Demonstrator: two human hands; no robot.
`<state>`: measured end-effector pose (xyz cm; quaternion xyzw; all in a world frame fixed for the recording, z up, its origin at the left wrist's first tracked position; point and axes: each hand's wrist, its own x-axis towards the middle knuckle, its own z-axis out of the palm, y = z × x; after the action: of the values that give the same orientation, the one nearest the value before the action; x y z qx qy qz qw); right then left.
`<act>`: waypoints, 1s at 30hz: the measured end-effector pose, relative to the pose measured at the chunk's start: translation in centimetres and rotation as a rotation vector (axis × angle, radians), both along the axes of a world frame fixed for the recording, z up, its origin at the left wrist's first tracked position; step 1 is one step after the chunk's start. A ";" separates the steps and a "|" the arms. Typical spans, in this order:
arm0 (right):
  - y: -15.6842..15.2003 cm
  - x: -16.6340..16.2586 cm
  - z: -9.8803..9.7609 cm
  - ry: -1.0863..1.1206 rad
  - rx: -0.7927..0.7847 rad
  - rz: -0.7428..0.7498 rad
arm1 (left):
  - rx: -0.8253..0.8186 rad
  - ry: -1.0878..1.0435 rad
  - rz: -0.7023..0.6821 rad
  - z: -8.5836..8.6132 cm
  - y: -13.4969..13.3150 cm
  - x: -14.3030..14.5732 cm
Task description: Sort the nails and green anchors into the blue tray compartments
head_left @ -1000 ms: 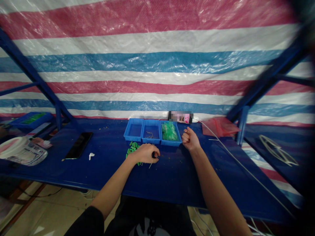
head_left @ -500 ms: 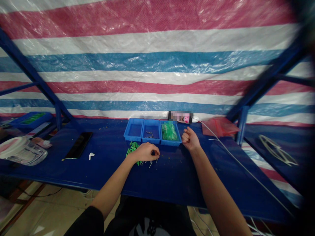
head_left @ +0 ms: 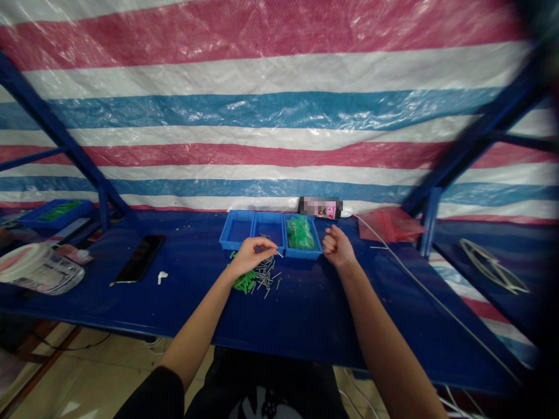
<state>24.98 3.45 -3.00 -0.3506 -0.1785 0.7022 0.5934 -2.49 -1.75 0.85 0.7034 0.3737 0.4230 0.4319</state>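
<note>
My left hand [head_left: 252, 253] hovers just above the blue table [head_left: 183, 302], fingers pinched on a thin metal nail. Under and beside it lie a heap of metal nails [head_left: 267, 274] and a pile of green plastic plugs [head_left: 243, 281]. My right hand [head_left: 337, 247] is a closed fist resting on the table right of the trays; what it holds is hidden. Three joined blue trays [head_left: 271, 233] stand behind: the left one looks bare, the middle holds a few nails, the right is full of green plugs [head_left: 299, 233].
A black phone [head_left: 140, 258] and a small white piece [head_left: 162, 276] lie to the left. A plastic-wrapped white object [head_left: 38, 267] sits at far left. A white cable [head_left: 419, 285] runs along the right, near a red bag [head_left: 391, 224]. Blue frame posts stand on both sides.
My left hand has lifted off the pile and moved back toward the trays, pinching a nail. The heap of nails it covered now shows. My right hand has stayed still.
</note>
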 end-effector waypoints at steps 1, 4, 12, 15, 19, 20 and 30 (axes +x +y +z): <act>0.0 0.0 0.0 0.000 -0.004 -0.001 | -0.012 -0.063 0.033 0.1 0.1 -0.1; -0.1 -0.1 0.1 0.000 -0.014 -0.011 | -0.084 -0.251 0.127 0.2 0.5 -0.2; 0.1 -0.2 -0.1 0.003 -0.012 -0.015 | -0.146 -0.479 0.285 0.7 0.6 -0.6; 0.2 -0.1 -0.4 -0.006 -0.002 -0.010 | -0.143 -0.476 0.295 0.9 0.5 -0.6; 0.4 0.0 -0.7 -0.026 0.014 0.010 | -0.120 -0.407 0.317 0.4 0.8 -0.5; 0.4 0.0 -0.7 -0.028 0.014 0.010 | -0.105 -0.374 0.324 0.2 0.9 -0.6; 0.4 0.0 -0.6 -0.028 0.021 -0.002 | -0.093 -0.003 0.387 -1.3 1.4 -0.7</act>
<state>24.97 3.86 -3.63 -0.3543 -0.1936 0.6947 0.5953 -3.23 -0.38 -0.45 0.5972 0.5205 0.4816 0.3749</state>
